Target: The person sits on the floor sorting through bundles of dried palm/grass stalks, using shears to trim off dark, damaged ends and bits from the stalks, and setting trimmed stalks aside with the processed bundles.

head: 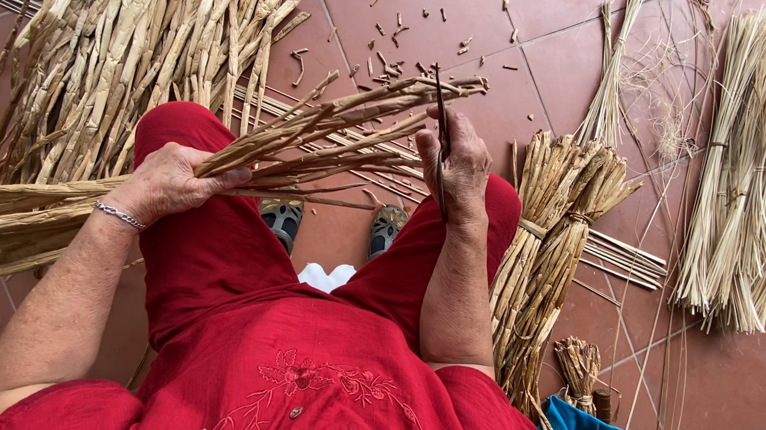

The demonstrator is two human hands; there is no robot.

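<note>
The left hand [170, 181] gripped a long bundle of dry tan rushes [315, 137], its far end cut off. The right hand [453, 161] held a thin dark blade [440, 131], partly hidden.

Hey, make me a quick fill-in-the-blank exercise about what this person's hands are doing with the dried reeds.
1. The left hand grips a bundle of dried reeds that lies across the person's ____.
2. The right hand holds a thin dark ____.
3. The small cut pieces lie on the reddish ____ floor.
4. The left wrist wears a silver ____.

Missing words: lap; blade; tile; bracelet
</note>
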